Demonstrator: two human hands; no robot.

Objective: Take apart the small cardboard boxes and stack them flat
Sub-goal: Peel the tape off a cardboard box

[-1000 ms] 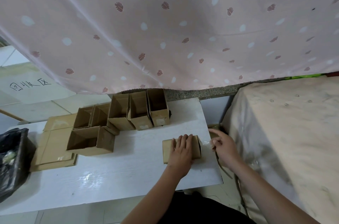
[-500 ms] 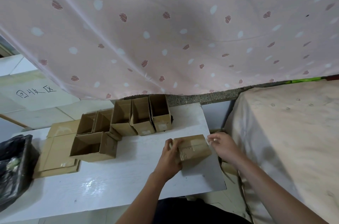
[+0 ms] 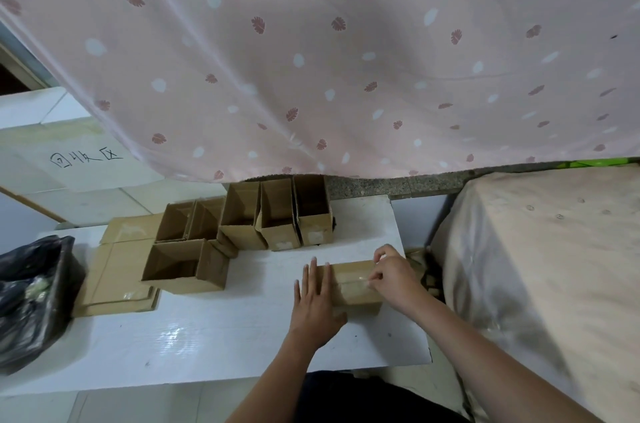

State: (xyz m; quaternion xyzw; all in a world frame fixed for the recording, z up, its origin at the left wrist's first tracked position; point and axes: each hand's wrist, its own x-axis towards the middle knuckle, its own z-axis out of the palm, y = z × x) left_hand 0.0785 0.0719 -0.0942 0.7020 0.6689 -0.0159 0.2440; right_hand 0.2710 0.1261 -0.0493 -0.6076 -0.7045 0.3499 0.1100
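Head view: a person works at a white table (image 3: pixel 214 346) under a hanging pink curtain (image 3: pixel 311 59).
Closed box: the sealed cardboard box (image 3: pixel 353 282) sits on the table near its right edge, close to the front.
Left hand: the left hand (image 3: pixel 317 301) lies flat with straight fingers, pressing on the box's left end; it grips nothing.
Right hand: the right hand (image 3: pixel 393 275) has curled fingers that pinch the clear tape (image 3: pixel 349 281) along the box's top seam.
Open boxes: a cluster of open boxes (image 3: pixel 242 221) stands at the back of the table; the nearest one (image 3: pixel 185 266) lies left of the sealed box, apart from it.
Flat stack: flattened cardboard (image 3: pixel 117 277) lies at the left, partly under the open boxes.
Black bag: a black bag (image 3: pixel 34 298) sits at the table's left edge.
Free room: bare tabletop runs along the front edge, left of the left hand.
Right side: a covered surface (image 3: pixel 540 266) stands just past the table's right edge, beyond a narrow gap.
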